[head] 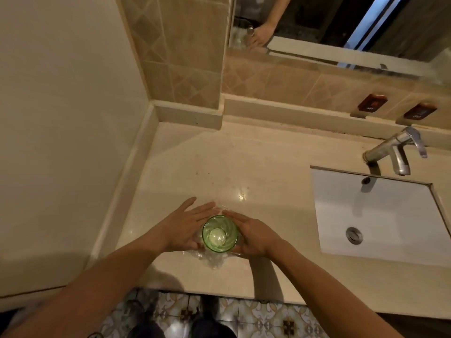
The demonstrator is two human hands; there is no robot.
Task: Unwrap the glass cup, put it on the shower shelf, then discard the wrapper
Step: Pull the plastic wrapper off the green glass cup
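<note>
A green glass cup (220,234) stands upright on the beige countertop (244,167), seen from above. Clear plastic wrapper (211,259) lies crumpled under and around its base. My left hand (186,225) rests flat against the cup's left side, fingers stretched forward. My right hand (252,234) presses against the cup's right side, fingers extended. The cup sits between both palms. No shower shelf shows in view.
A white sink basin (380,215) with a chrome faucet (395,150) sits to the right. A mirror (341,25) hangs on the tiled back wall. A plain wall (61,118) bounds the counter's left side. Patterned floor tiles (244,318) lie below the counter edge.
</note>
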